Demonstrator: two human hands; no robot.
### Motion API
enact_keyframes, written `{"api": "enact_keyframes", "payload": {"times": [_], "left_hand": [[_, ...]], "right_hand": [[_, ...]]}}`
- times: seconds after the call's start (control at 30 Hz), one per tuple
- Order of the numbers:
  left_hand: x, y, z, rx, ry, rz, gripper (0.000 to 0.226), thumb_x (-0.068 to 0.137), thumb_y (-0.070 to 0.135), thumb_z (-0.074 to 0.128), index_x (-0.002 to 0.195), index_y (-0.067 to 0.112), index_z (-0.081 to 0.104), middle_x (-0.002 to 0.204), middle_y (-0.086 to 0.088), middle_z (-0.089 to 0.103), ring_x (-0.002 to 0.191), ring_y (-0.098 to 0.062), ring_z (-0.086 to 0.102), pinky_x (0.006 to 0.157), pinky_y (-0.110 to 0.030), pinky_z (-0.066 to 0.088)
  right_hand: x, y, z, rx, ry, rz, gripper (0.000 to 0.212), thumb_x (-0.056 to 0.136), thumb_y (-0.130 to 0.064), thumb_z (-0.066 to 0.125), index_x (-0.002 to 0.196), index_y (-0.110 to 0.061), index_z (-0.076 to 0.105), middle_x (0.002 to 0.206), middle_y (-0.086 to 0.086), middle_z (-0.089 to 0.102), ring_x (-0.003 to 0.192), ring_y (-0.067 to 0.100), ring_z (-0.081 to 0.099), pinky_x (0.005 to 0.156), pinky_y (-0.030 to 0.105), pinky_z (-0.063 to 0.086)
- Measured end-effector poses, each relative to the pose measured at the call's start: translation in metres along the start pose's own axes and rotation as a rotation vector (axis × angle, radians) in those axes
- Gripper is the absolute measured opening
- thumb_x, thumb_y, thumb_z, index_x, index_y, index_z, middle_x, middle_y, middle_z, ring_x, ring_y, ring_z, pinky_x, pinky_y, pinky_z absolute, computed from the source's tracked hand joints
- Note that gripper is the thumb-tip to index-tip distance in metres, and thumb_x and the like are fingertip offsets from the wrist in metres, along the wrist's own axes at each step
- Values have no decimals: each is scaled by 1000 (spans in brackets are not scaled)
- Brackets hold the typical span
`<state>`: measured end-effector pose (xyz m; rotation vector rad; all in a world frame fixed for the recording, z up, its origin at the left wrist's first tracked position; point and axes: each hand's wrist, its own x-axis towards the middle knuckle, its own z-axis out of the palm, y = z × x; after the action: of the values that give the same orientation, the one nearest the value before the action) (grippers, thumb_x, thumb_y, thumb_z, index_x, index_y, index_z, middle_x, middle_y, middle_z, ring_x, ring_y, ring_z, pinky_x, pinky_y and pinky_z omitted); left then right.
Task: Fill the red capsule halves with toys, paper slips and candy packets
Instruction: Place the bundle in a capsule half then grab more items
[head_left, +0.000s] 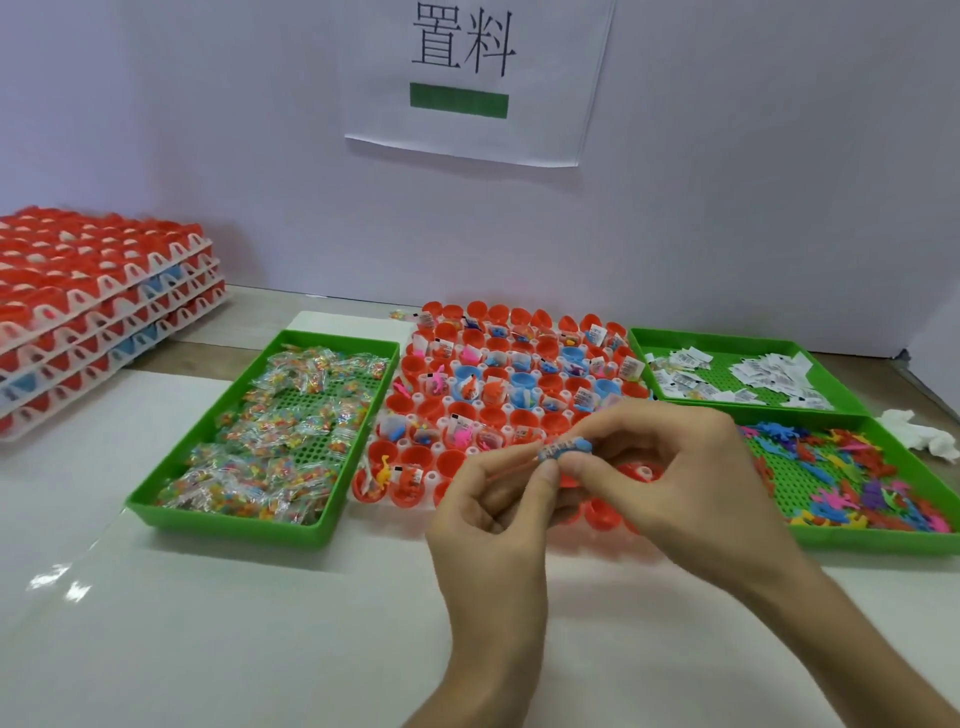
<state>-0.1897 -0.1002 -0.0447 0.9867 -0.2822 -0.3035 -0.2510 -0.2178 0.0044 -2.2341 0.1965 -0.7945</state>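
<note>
Nearest the viewer, two bare hands meet above a white tabletop (208, 623). The left hand (488, 504) and the right hand (675, 478) both pinch a small blue toy (565, 447) between thumb and fingertips, holding it just over the near rows of a rack of red capsule halves (498, 415). The toy looks light, soft and bendy, probably rubbery. A gentle pinch on its body rather than its thin limbs would likely suit it, and it may cling to the fingers on release. Many capsule halves in the middle and far rows hold toys and slips; several near ones look bare.

Left of the rack, a green tray (228, 512) holds clear candy packets (291, 415), which look crinkly and slippery. To the right, a near tray holds coloured toys (857, 478). A farther tray holds paper slips (753, 379), thin and easily scattered. At far left stands a stack of capsule racks (93, 312). A paper sign (467, 78) hangs on the far wall.
</note>
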Motion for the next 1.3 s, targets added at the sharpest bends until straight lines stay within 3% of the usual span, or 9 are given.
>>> {"api": "enact_keyframes", "payload": {"times": [0.1, 0.2, 0.3, 0.37, 0.5, 0.63, 0.83, 1.03, 1.3], "left_hand": [[-6, 1, -12, 19, 165, 26, 17, 79, 14, 76, 93, 13, 66, 72, -16, 74, 62, -27, 74, 59, -28, 60], [-13, -2, -35, 150, 259, -40, 15, 83, 8, 77, 90, 12, 65, 60, -15, 69, 47, -21, 65, 56, -32, 56], [-16, -5, -50, 170, 309, -130, 14, 84, 10, 77, 92, 8, 66, 60, -15, 69, 50, -20, 67, 60, -35, 59], [-16, -5, -48, 66, 342, -202, 16, 86, 7, 75, 98, 3, 64, 64, -18, 71, 56, -23, 71, 56, -29, 60], [-14, -5, -37, -171, 424, -377, 18, 89, 4, 71, 105, 2, 62, 76, -17, 75, 69, -27, 76, 55, -24, 60], [-8, -5, -31, -192, 445, -425, 18, 91, 9, 71, 107, 3, 63, 82, -13, 77, 68, -18, 76, 55, -23, 60], [-1, -6, -30, -199, 459, -463, 23, 94, 8, 67, 115, -2, 64, 91, -18, 76, 74, -20, 74, 65, -29, 62], [4, -5, -30, -187, 469, -515, 16, 98, 9, 62, 109, -1, 69, 88, -14, 76, 68, -17, 74, 62, -28, 62], [6, -5, -29, -165, 497, -515, 7, 98, 7, 61, 98, 5, 67, 70, -7, 74, 56, -12, 72, 53, -27, 60]], "right_hand": [[23, -10, 8, 4, -60, 31, 10, 79, -10, 81, 78, -19, 77, 72, -8, 73, 67, 10, 71, 63, 21, 57], [45, -13, 19, -29, -188, 87, 7, 80, -15, 82, 78, -20, 77, 71, -8, 73, 67, 6, 70, 65, 19, 58], [58, -12, 37, -119, -376, 97, 6, 82, -18, 81, 81, -22, 77, 73, -8, 73, 69, 2, 70, 66, 16, 56], [63, -10, 47, -179, -441, 88, 8, 81, -21, 82, 87, -22, 77, 78, -8, 74, 72, 1, 69, 69, 16, 57], [69, -4, 56, -226, -487, 83, 11, 80, -23, 83, 90, -22, 77, 80, -9, 73, 76, -2, 68, 69, 12, 56], [71, -1, 63, -256, -542, 62, 9, 80, -22, 82, 86, -24, 77, 78, -13, 72, 73, -3, 67, 68, 15, 58], [73, 0, 71, -329, -620, 37, 9, 78, -23, 82, 85, -23, 77, 77, -11, 73, 72, 1, 68, 70, 24, 60], [74, -1, 72, -354, -646, 46, 8, 80, -21, 82, 87, -19, 77, 77, -9, 73, 71, 4, 69, 71, 25, 60], [72, -4, 75, -391, -664, 47, 5, 82, -19, 80, 84, -20, 76, 72, -14, 68, 68, 2, 67, 59, 12, 52]]}}
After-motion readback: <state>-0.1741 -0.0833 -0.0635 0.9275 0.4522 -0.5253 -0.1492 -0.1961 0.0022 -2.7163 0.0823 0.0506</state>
